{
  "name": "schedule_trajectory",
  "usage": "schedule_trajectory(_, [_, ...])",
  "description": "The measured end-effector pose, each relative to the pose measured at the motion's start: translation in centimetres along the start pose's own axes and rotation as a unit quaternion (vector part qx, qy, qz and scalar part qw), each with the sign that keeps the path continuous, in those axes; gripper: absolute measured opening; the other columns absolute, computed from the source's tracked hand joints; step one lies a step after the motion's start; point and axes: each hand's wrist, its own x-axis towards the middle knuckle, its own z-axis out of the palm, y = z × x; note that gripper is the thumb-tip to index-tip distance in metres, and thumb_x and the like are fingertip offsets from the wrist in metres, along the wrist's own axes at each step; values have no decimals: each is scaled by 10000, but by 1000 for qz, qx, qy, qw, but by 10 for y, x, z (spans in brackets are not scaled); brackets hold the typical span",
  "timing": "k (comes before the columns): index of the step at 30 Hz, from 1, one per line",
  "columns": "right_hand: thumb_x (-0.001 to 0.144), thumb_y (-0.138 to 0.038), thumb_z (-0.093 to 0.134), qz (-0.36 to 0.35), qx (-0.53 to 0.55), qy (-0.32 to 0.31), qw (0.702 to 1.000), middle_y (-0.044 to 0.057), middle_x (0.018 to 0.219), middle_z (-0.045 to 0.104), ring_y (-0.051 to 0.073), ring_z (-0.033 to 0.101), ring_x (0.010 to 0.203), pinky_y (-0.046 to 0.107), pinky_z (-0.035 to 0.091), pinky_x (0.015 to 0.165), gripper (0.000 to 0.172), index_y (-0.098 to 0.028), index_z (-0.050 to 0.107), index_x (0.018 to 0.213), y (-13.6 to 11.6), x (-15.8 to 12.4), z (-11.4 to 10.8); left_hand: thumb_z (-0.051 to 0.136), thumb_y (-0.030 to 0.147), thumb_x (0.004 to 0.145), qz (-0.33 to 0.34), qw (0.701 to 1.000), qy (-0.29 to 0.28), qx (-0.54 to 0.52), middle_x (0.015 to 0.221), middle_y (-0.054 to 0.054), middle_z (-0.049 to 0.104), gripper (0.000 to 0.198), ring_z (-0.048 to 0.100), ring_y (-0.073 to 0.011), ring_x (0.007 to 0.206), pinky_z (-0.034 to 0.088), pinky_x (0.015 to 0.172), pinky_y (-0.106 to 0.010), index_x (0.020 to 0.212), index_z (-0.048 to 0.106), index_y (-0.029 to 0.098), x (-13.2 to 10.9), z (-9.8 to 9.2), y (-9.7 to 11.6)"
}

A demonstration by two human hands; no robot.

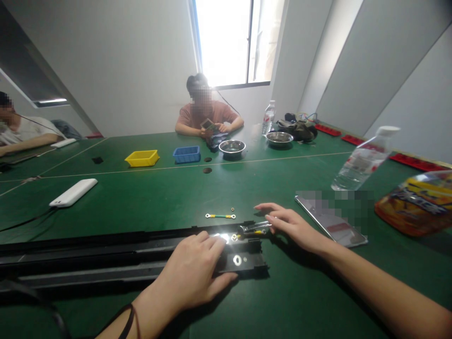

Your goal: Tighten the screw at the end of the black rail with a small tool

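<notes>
A long black metal rail [106, 256] lies across the green table [247, 188] in front of me. My left hand [194, 270] rests flat on its right end, fingers spread, beside a round hole with a washer [237, 259]. My right hand [287, 223] lies just past the rail's end, fingertips touching a small shiny clip-like part [254, 228]. Beyond the rail lie a short green-yellow wire with ring terminals [220, 216] and a tiny nut [232, 208].
A phone [332, 221], a tipped water bottle [363, 160] and a snack bag [416, 202] lie at right. A white power bank [73, 192] sits left. Farther off are yellow [141, 158] and blue [186, 154] bins and steel bowls [232, 147]. Two people sit at the far side.
</notes>
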Motion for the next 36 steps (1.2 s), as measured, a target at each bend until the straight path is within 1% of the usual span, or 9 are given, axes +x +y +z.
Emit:
schedule_trajectory(9, [1024,-476,515,-8,-33,-24,999,81,1454,562,318,504,1336,515,337,1156,470,-192,691,694,0,3,6,625,552,918,3,1000,1,4,1055,-88,684,436,596,-302,970,497,844,-440,1205,598,225,0,1,-2])
schedule_trajectory(14, [1012,-461,538,0,-70,-33,997,77,1466,560,322,460,1376,539,315,1171,458,-196,692,671,-1,2,6,623,554,917,3,1000,-1,6,1064,-91,686,455,601,-307,979,506,851,-450,1229,595,225,1,2,-2])
schedule_trajectory(20, [986,-465,595,-26,-148,-89,985,30,1560,482,333,350,1457,578,243,1205,439,-213,739,656,-5,-1,3,636,550,909,1,1000,2,4,1072,-93,690,456,606,-307,988,510,861,-447,1231,598,228,2,2,-1])
schedule_trajectory(23, [989,-472,590,-40,-179,-108,977,7,1591,452,344,318,1474,599,236,1200,453,-220,756,652,-7,-1,2,641,546,907,2,1000,4,1,1067,-89,689,449,605,-304,980,512,853,-443,1224,601,231,0,2,-2])
schedule_trajectory(27, [991,-500,574,-26,-163,-122,979,2,1613,429,355,293,1489,606,230,1206,501,-212,755,623,-11,-1,0,634,549,910,3,1000,6,1,1074,-90,688,450,606,-304,981,514,853,-443,1225,601,230,0,2,-2])
schedule_trajectory(30, [981,-532,573,-17,-147,-134,980,3,1625,414,370,269,1499,614,202,1219,525,-207,759,613,-13,0,-2,630,555,912,4,1000,8,1,1079,-94,691,459,606,-304,987,512,864,-448,1229,601,224,0,2,-2])
schedule_trajectory(36, [970,-522,592,-21,-122,-132,983,5,1600,449,380,262,1499,652,175,1213,511,-219,754,592,-11,0,-4,641,542,908,4,1000,8,-2,1084,-94,692,450,606,-301,982,515,857,-450,1217,610,217,-1,1,-1])
